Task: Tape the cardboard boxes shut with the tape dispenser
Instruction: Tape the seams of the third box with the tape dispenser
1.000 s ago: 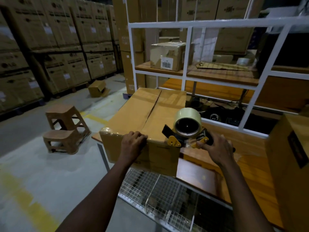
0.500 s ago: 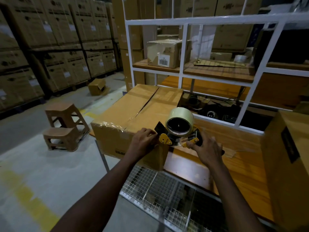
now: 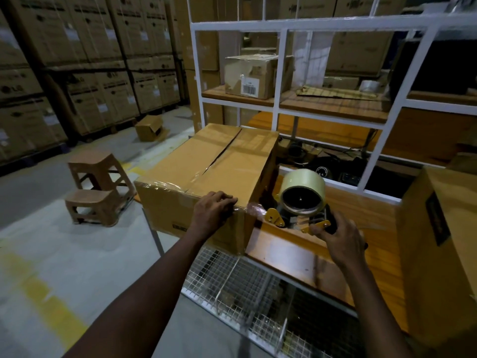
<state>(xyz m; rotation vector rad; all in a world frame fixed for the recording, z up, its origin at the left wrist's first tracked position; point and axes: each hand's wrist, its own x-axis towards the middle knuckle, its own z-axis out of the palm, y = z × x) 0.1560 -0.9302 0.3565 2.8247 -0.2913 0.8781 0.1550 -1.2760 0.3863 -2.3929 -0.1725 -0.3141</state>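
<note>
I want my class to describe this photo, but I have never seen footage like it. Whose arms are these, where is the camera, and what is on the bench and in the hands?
There is no machine here. The camera sits on a person's head and looks forward and down, so the two arms reaching in from the bottom are the wearer's own. The scene is a warehouse with stacked cartons behind.

On the wooden workbench lies a large cardboard box; the seam between its top flaps looks untaped along most of its length. The left hand presses on the box's near top edge, over shiny clear tape. The right hand grips the tape dispenser, a yellow and black tool carrying a roll of pale tape, just off the box's corner. A strip of tape stretches from it to that corner. Another box stands at the right.
</note>
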